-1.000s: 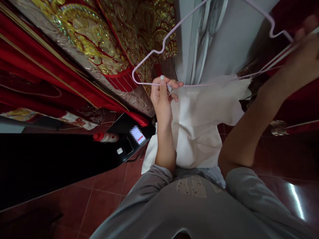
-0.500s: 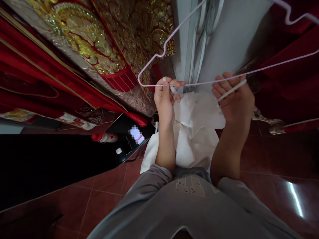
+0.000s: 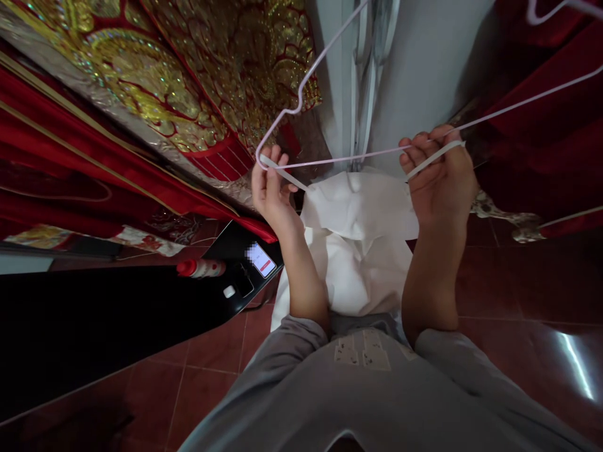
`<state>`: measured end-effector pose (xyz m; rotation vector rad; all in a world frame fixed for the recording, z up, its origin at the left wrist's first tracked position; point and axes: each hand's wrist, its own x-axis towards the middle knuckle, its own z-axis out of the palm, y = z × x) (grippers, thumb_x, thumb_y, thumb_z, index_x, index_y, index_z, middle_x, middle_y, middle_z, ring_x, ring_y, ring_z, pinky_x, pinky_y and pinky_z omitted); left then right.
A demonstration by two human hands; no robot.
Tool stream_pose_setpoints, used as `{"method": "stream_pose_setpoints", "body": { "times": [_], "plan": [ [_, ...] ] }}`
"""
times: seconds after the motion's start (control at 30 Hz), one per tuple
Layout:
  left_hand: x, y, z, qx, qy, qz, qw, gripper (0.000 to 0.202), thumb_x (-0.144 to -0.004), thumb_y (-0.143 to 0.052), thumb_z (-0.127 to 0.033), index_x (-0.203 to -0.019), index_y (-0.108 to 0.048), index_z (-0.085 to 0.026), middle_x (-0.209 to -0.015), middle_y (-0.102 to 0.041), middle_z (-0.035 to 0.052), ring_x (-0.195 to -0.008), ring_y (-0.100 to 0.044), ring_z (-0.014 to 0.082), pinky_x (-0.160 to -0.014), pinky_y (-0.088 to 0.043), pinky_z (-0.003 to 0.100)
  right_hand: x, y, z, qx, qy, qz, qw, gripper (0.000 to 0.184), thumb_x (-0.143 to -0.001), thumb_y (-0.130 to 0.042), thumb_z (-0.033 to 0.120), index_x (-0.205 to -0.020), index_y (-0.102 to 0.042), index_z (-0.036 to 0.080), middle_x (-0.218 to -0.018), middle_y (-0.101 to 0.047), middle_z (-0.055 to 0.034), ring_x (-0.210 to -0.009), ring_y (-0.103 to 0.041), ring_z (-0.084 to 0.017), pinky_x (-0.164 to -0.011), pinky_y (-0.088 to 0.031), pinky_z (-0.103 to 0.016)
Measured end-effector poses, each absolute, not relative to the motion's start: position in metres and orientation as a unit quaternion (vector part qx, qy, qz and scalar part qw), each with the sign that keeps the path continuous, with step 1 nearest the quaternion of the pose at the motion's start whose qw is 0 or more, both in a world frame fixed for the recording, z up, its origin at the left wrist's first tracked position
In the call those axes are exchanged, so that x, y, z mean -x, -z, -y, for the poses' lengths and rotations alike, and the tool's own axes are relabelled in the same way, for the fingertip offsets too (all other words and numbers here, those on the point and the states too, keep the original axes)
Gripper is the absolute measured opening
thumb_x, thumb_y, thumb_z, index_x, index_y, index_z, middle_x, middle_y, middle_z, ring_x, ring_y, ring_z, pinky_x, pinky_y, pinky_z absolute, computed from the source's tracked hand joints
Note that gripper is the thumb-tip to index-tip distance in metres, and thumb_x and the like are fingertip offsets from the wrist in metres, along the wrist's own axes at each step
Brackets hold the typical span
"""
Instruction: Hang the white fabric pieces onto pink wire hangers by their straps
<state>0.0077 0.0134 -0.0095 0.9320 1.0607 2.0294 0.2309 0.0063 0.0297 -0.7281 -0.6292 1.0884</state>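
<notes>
A pale pink wire clothes hanger (image 3: 339,158) spans the space between my hands, its lower bar running across to the right. My left hand (image 3: 273,188) is closed at the hanger's left corner, with a white strap (image 3: 298,182) between thumb and fingers. The strap slants down to a white garment (image 3: 353,204) hanging in front of my body. My right hand (image 3: 436,172) has its fingers partly curled at the bar, and a second white strap (image 3: 436,160) stretches across them, held at the thumb. Part of the bar is hidden behind these fingers.
Red and gold sequinned garments (image 3: 155,75) hang at the left, and dark red cloth (image 3: 541,113) hangs at the right. A black table (image 3: 117,314) at the left bears a red-capped bottle (image 3: 202,268), a lit phone (image 3: 261,260) and a small white case (image 3: 228,291).
My left hand has moved left along the bar to the hanger's corner, pulling its strap with it. My right hand has shifted slightly, its fingers now at the bar.
</notes>
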Motion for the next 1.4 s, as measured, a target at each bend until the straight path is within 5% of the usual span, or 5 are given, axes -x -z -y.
{"method": "stream_pose_setpoints", "body": {
  "times": [0.37, 0.67, 1.03, 1.2, 1.4],
  "plan": [
    [0.033, 0.014, -0.022, -0.429, -0.755, -0.433, 0.239, 0.013, -0.102, -0.075, -0.035, -0.107, -0.082, -0.024, -0.133, -0.081, 0.0081, -0.115, -0.078, 0.0287, -0.068, -0.057, 0.032, -0.235, -0.027, -0.008, 0.343, -0.489, 0.304, 0.742, 0.024, -0.103, -0.063, 0.046, -0.085, -0.064, 0.029, -0.086, -0.072, 0.0008, -0.094, -0.076, -0.015, -0.083, -0.065, -0.029],
    [0.017, -0.055, -0.027, -0.48, -0.709, -0.395, 0.333, 0.009, -0.1, -0.085, -0.017, -0.108, -0.083, -0.022, -0.112, -0.081, 0.0011, -0.132, -0.07, 0.0301, -0.12, -0.056, 0.048, -0.222, -0.029, -0.005, 0.299, -0.523, 0.27, 0.751, 0.025, -0.108, -0.058, 0.039, -0.087, -0.061, 0.025, -0.083, -0.07, 0.0027, -0.088, -0.075, -0.009, -0.076, -0.061, -0.02],
    [0.019, -0.076, -0.072, -0.472, -0.61, -0.489, 0.408, 0.045, -0.114, -0.065, -0.023, -0.071, -0.054, -0.022, -0.068, -0.051, -0.0006, -0.091, -0.064, 0.0186, -0.095, -0.053, 0.033, -0.226, -0.02, -0.005, 0.323, -0.514, 0.303, 0.735, 0.029, -0.096, -0.077, 0.056, -0.086, -0.066, 0.031, -0.089, -0.073, 0.0033, -0.097, -0.076, -0.014, -0.086, -0.067, -0.031],
    [0.018, -0.04, -0.06, -0.371, -0.667, -0.453, 0.46, 0.042, -0.122, -0.044, -0.029, -0.085, -0.062, -0.023, -0.069, -0.066, -0.0031, -0.071, -0.062, 0.0142, -0.077, -0.054, 0.033, -0.224, -0.018, -0.003, 0.316, -0.525, 0.306, 0.729, 0.024, -0.101, -0.071, 0.052, -0.087, -0.068, 0.032, -0.092, -0.074, 0.0037, -0.1, -0.076, -0.012, -0.087, -0.066, -0.026],
    [-0.023, 0.0, -0.029, -0.302, -0.706, -0.374, 0.52, 0.034, -0.111, -0.065, -0.055, -0.096, -0.058, -0.025, -0.104, -0.084, 0.0059, -0.101, -0.082, 0.0201, -0.093, -0.061, 0.031, -0.219, -0.021, -0.005, 0.315, -0.516, 0.28, 0.746, 0.025, -0.104, -0.066, 0.047, -0.087, -0.066, 0.029, -0.087, -0.073, 0.0034, -0.097, -0.076, -0.012, -0.086, -0.066, -0.027]
  ]
}}
